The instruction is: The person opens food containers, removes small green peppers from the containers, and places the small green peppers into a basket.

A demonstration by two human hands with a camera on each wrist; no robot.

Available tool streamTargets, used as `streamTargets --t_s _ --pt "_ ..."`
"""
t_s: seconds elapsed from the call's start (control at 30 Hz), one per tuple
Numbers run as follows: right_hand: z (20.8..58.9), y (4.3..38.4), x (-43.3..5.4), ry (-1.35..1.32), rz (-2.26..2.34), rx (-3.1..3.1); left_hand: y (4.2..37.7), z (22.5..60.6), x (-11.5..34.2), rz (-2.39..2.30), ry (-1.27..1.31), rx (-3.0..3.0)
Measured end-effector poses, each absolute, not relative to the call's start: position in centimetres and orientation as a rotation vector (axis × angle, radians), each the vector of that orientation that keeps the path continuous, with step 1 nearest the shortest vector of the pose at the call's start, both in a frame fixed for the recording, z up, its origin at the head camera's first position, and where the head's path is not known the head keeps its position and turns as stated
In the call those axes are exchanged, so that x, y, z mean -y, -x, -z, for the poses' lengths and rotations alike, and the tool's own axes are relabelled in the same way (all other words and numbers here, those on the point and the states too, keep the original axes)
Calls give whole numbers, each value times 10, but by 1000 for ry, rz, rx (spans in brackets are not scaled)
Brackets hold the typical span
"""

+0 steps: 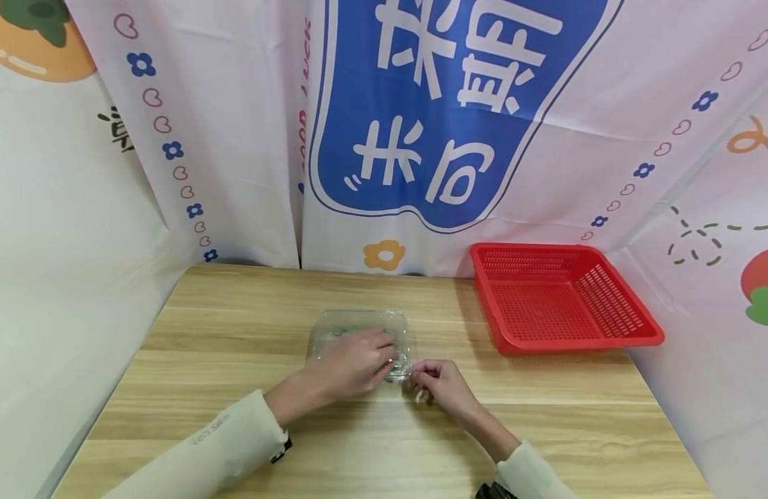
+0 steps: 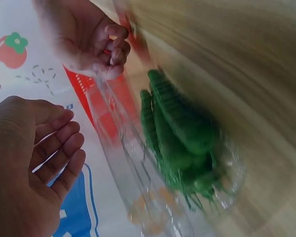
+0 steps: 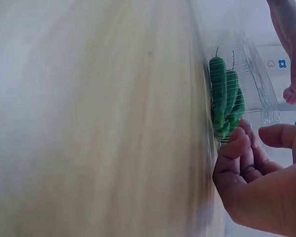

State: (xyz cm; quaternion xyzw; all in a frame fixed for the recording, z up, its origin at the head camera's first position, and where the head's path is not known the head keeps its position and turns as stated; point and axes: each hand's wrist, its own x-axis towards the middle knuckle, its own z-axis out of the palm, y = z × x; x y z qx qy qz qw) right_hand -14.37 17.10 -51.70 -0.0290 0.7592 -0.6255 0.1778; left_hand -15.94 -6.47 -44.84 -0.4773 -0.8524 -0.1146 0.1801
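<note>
A clear plastic box [image 1: 324, 326] sits on the wooden table with several green insect-shaped figures [image 2: 187, 133] inside, like grasshoppers with ridged bodies and thin legs. My left hand [image 1: 359, 357] is over the box and hides much of it in the head view. In the left wrist view that left hand [image 2: 44, 148] has its fingers loosely bent, holding nothing. By the box's near right corner is my right hand [image 1: 443, 384]. The right wrist view shows the right hand [image 3: 261, 173] with fingers loosely curled and thumb apart from them, fingertips right at the box's edge.
A red plastic basket [image 1: 561, 298] with mesh walls stands at the back right of the table [image 1: 234, 312]. Printed cloth [image 1: 247, 138] hangs behind the table and along both sides.
</note>
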Motion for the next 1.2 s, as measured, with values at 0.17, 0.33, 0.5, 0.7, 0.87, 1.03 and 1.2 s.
streamTargets --t_s 0.17,0.33,0.5,0.7,0.87,1.03,1.2 --pt "519 141 -169 117 1807 -2073 158 454 56 313 1360 2406" --pt "520 140 -168 118 1827 -2015 159 461 51 268 1359 2399" --pt "520 139 -167 130 1839 -1957 160 463 45 257 1366 2438" --pt "520 138 -167 125 1870 -1892 158 464 40 221 1367 2492" --pt "520 137 -166 98 1875 -1893 157 464 39 212 1355 2496" --pt "520 137 -165 65 1890 -1884 156 464 39 220 1341 2520" --pt "519 136 -165 44 1905 -1884 155 464 37 209 1321 2554"
